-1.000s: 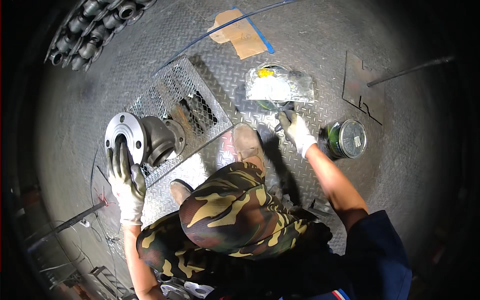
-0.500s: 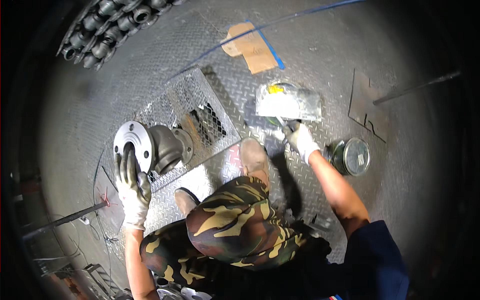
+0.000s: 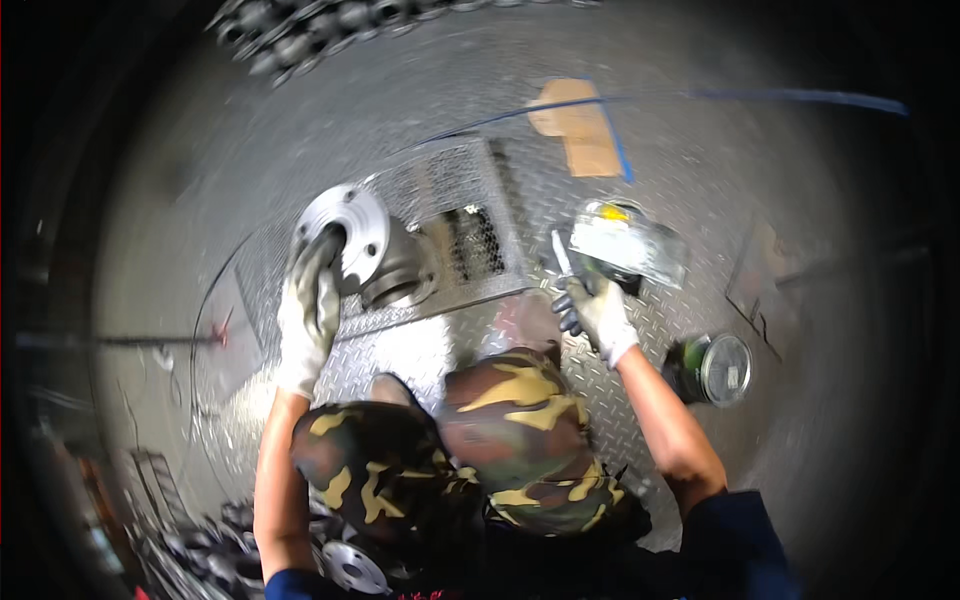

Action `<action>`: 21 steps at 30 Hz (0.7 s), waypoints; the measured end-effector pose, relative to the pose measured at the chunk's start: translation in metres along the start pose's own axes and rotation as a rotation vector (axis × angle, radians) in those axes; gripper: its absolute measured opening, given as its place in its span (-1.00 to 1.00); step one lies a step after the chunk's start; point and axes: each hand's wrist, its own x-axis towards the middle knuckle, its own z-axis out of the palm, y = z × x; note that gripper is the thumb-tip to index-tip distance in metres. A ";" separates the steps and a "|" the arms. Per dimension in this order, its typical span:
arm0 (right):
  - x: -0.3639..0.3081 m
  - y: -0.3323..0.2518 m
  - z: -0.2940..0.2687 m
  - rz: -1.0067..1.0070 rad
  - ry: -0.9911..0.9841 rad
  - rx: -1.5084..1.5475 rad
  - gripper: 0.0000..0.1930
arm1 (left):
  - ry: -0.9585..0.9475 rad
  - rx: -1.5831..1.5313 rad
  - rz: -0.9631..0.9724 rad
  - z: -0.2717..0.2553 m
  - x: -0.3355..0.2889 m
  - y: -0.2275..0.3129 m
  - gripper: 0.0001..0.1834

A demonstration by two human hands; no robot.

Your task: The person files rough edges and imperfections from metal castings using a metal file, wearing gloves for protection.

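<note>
1. grey metal: a flanged pipe fitting sits on the mesh-topped frame, close to its near edge and well left of its near right corner. its bright flange stands tilted toward the person's left.
2. the gloved left hand has its fingers tucked into the flange's bore; how hard they press or grip, i cannot tell.
3. the gloved right hand is closed around a flat-bladed tool, its pale blade pointing away, just beside the left edge of a smeared plate.
4. that plate carries a yellow dab near its far left corner and appears to rest across a round container, mostly hidden.
5. what could go wrong, as i judge it: the fitting may rock or roll if the fingers push unevenly, since its rounded parts probably give it poor footing on the mesh.
6. the plate overhangs its support, so a knock from the blade or knuckles could tip it.
7. a wide swing of the right forearm might catch the lidded can.
</note>
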 end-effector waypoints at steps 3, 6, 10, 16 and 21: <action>-0.004 -0.019 0.014 -0.164 0.001 -0.111 -0.75 | 0.184 -0.229 -0.302 0.004 0.009 0.001 -0.63; -0.004 -0.058 0.056 -0.262 -0.052 -0.100 -0.73 | 0.303 -0.091 -0.417 0.001 0.012 -0.046 -0.56; 0.002 -0.093 0.120 -0.339 -0.085 -0.031 -0.73 | 0.089 -0.790 -0.811 0.016 0.013 -0.072 -0.32; 0.032 -0.095 0.192 -0.620 0.138 -0.367 -0.80 | 0.187 -1.127 -1.008 0.055 0.005 -0.071 -0.36; 0.066 -0.116 0.207 -0.707 0.213 -0.584 -0.75 | 0.331 -1.179 -1.028 0.051 -0.024 -0.023 -0.35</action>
